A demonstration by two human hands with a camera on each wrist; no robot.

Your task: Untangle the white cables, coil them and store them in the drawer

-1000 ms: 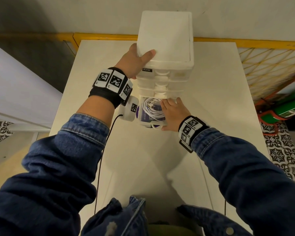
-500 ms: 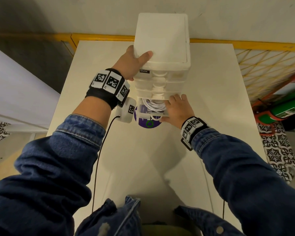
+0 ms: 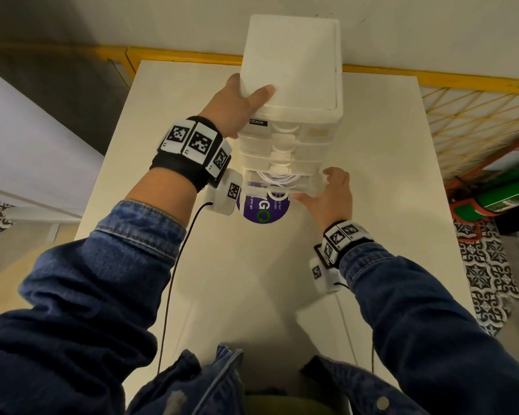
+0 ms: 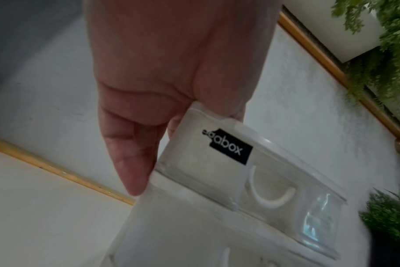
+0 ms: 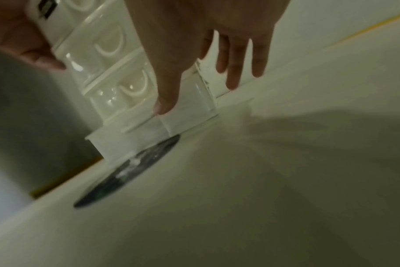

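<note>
A white drawer unit (image 3: 291,64) stands at the back middle of the white table (image 3: 252,295). My left hand (image 3: 237,106) grips its top left corner, thumb on the lid; the left wrist view shows those fingers (image 4: 130,162) down the unit's side (image 4: 194,180). The clear bottom drawer (image 3: 309,187) sticks out a little, with coiled white cables (image 3: 277,178) inside. My right hand (image 3: 331,196) is at the drawer's front right corner with straight, spread fingers. In the right wrist view its thumb (image 5: 164,101) touches the drawer front (image 5: 187,112).
A round purple sticker (image 3: 264,211) lies on the table under the drawer. A yellow rail (image 3: 177,53) runs behind the table, with yellow mesh (image 3: 468,124) and green canisters (image 3: 510,193) to the right. Green plants (image 4: 388,54) show in the left wrist view.
The bottom drawer has slid back from far out to almost in, my right hand moving forward with it. My left hand has kept its grip on the unit's top.
</note>
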